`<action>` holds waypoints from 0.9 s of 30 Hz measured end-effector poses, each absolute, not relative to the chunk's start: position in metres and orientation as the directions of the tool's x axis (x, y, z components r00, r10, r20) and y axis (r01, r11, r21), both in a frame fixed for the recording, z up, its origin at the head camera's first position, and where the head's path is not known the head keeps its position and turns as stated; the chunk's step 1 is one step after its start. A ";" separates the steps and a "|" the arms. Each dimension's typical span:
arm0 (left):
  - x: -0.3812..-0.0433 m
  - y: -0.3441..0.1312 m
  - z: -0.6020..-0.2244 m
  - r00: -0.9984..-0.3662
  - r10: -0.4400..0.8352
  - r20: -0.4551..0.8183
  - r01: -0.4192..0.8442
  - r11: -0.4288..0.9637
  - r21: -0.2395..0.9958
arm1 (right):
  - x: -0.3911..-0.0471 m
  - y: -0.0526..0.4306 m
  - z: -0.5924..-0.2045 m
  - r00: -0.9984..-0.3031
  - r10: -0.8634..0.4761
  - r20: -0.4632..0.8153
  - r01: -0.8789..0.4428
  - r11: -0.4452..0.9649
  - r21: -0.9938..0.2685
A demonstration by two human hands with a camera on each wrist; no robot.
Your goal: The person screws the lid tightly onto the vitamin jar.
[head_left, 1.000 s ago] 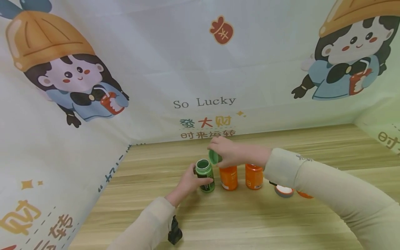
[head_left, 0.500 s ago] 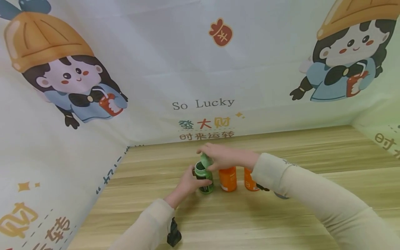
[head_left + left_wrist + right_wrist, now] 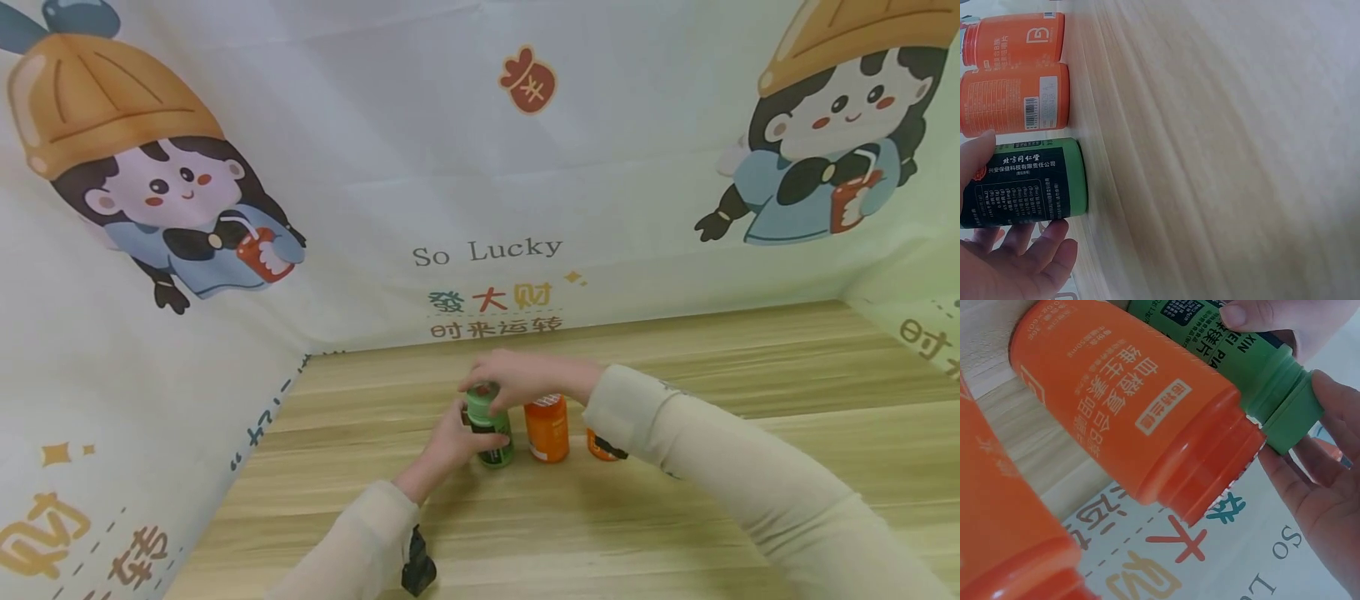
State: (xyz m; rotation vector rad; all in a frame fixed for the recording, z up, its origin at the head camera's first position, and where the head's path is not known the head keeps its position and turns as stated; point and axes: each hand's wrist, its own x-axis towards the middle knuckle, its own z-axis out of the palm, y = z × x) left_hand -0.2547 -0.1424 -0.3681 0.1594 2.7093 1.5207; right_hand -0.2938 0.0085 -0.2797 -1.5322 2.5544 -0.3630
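My left hand (image 3: 450, 442) grips a green bottle (image 3: 1029, 181) with a dark label, standing upright on the wooden table. Its thumb lies across the front, and the fingers wrap the far side. At the top, my right hand (image 3: 517, 377) holds a green cap (image 3: 1297, 419) by its edge. The cap sits over the bottle's mouth, looking slightly tilted in the right wrist view. Just right of the green bottle stands an orange bottle (image 3: 547, 433), without a cap. A second orange bottle (image 3: 600, 448) is partly hidden behind the right sleeve.
A black object (image 3: 417, 567) hangs by the left sleeve. Behind the wooden table (image 3: 337, 433) rises a white printed cloth (image 3: 360, 208), which also covers the left side. The right forearm hides things lying on the table's right part.
My right hand has moved left and down, bringing the green cap from beside the bottle onto its mouth. The left hand stays on the bottle. The right sleeve now covers more of the second orange bottle.
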 end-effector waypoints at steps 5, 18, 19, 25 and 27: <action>-0.256 -0.142 -0.369 -0.992 0.118 0.036 0.091 0.510 0.855 | -0.295 0.005 -0.283 -0.469 -0.882 -0.034 -0.844 0.460 -0.276; -0.259 -0.142 -0.370 -0.993 0.114 0.007 0.066 0.522 0.850 | -0.291 -0.006 -0.282 -0.573 -0.815 -0.084 -0.791 0.577 -0.205; -0.259 -0.142 -0.370 -0.992 0.123 0.012 0.074 0.522 0.850 | -0.290 -0.007 -0.283 -0.583 -0.809 -0.077 -0.786 0.585 -0.197; -0.259 -0.143 -0.371 -0.990 0.137 0.037 0.103 0.507 0.856 | -0.291 -0.013 -0.288 -0.680 -0.733 -0.028 -0.721 0.675 -0.159; -0.259 -0.142 -0.372 -0.990 0.132 0.044 0.104 0.499 0.861 | -0.291 -0.016 -0.291 -0.720 -0.694 -0.017 -0.686 0.714 -0.140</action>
